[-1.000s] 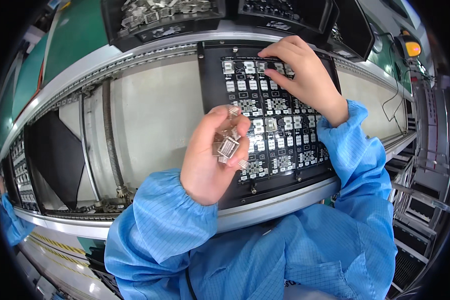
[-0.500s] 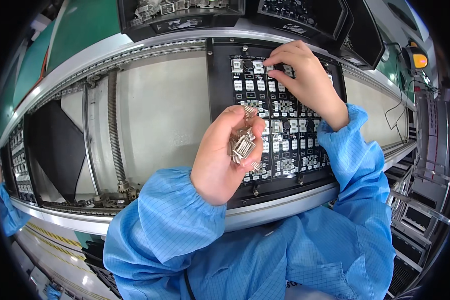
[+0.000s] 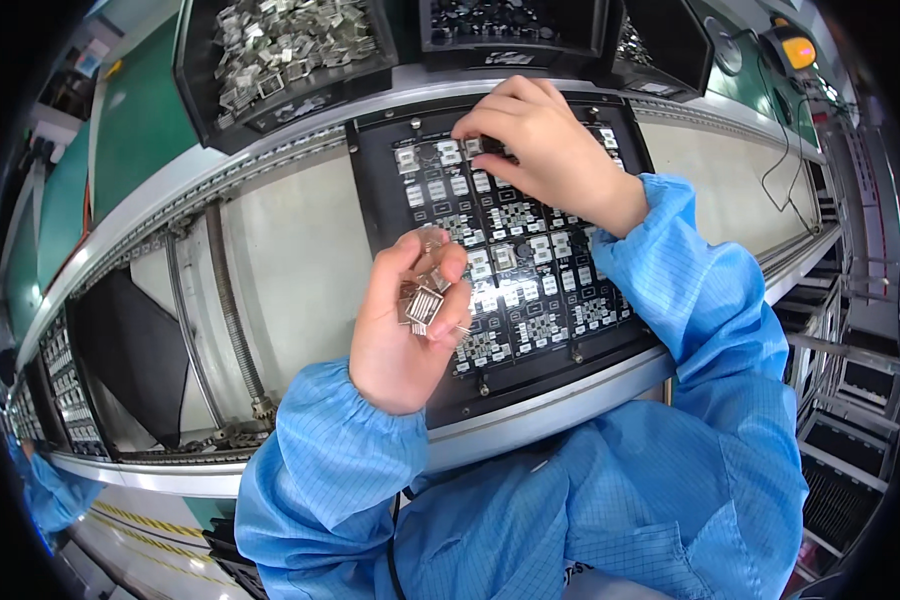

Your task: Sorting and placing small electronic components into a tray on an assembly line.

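Note:
My left hand (image 3: 395,335) is closed around a cluster of small slotted metal pieces (image 3: 425,303). It hovers over the front left edge of a black fixture plate (image 3: 378,205). In the plate lie several dark circuit boards (image 3: 505,262) with rows of pale square parts. My right hand (image 3: 555,150) reaches over the far row of the boards. Its thumb and index finger close on the sides of a small square metal piece (image 3: 473,147) at the board surface. The rest of that hand hides part of the boards beneath it.
Behind the plate stand a black bin (image 3: 305,105) of loose metal pieces, another bin (image 3: 515,52) of dark parts and a third bin (image 3: 660,50). Conveyor rails (image 3: 300,150) run left and right. An orange lamp (image 3: 796,50) is at far right; a person's blue sleeve (image 3: 58,495) shows at far left.
The whole view has shifted, so the plate appears farther left and more of the metal-piece bin shows. My right fingers stay at the far row; a square piece now shows between them.

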Motion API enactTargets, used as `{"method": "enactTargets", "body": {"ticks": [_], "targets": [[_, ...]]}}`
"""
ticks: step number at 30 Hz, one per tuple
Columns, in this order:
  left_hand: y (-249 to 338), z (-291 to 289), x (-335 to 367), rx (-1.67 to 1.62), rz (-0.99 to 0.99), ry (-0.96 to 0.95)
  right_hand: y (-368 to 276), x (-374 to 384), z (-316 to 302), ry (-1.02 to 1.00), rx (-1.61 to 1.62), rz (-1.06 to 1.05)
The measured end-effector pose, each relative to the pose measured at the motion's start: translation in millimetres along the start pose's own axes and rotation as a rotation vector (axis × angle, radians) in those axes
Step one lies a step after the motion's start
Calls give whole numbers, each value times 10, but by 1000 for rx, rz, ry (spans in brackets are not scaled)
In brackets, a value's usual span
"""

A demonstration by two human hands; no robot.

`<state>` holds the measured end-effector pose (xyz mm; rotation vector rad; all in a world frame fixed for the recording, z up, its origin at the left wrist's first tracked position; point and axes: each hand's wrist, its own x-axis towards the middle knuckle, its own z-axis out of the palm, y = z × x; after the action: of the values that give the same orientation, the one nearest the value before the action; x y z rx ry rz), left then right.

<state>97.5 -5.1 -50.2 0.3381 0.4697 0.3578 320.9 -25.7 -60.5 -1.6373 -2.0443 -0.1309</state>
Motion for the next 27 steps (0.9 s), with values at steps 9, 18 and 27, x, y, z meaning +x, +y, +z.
{"method": "enactTargets", "body": {"ticks": [9,18,27], "targets": [[141,18,0,48,19,5,-144,-11,-58,92,-90,-1],[139,47,0,39,18,19,-191,-34,-49,62,-151,-69],[132,96,3,39,25,13,-42,64,-142,18,-146,-182]]}}
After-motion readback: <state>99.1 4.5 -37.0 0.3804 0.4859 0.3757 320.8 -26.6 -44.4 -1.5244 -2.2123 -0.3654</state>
